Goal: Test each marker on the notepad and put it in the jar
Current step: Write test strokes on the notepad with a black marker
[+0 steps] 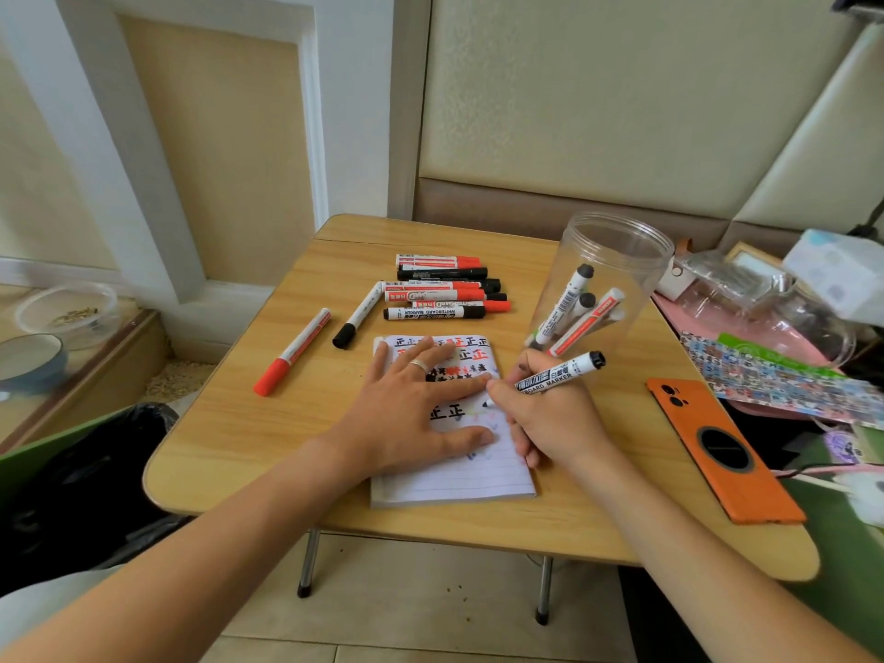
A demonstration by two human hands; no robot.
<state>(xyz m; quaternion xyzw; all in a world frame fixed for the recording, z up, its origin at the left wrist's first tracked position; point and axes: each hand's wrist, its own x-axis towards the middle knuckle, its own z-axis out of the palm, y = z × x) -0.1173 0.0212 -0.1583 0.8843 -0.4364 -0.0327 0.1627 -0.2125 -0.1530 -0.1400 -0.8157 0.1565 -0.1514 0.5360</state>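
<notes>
On the small wooden worktop (268, 423) the notepad (459, 476) sits dead centre, already covered up top with red and black test characters. Left hand (406, 418) lies flat on the page with fingers straight and spread, pinning it down. Right hand (550, 418) has its fingers wrapped round a black marker (559, 373), uncapped, tip touching the paper roughly mid-page, just beside the left forefinger, so I'd say we're right in the testing step for this one. The clear jar (607, 279) stands at about 1 o'clock from the notepad, open-topped, with a few markers already leaning inside, at least one red and a couple black. At 12 o'clock there's a pile (445, 289) of red and black markers, and at 10 o'clock two strays: a red marker (292, 351) and a black-capped one (359, 315), both lying apart from the pile. So my guess is we're maybe a third of the way through, plenty left to test. Can't spot the cap for the marker in hand, it may be stuck on the back end, hard to tell. Next move as I see it: finish the stroke, lift the tip, cap it if the cap's around, then swing up toward 1 o'clock and drop it into the jar without knocking the thing over, since it looks light. An orange phone (717, 447) lies at 3 o'clock, well clear of that path.
</notes>
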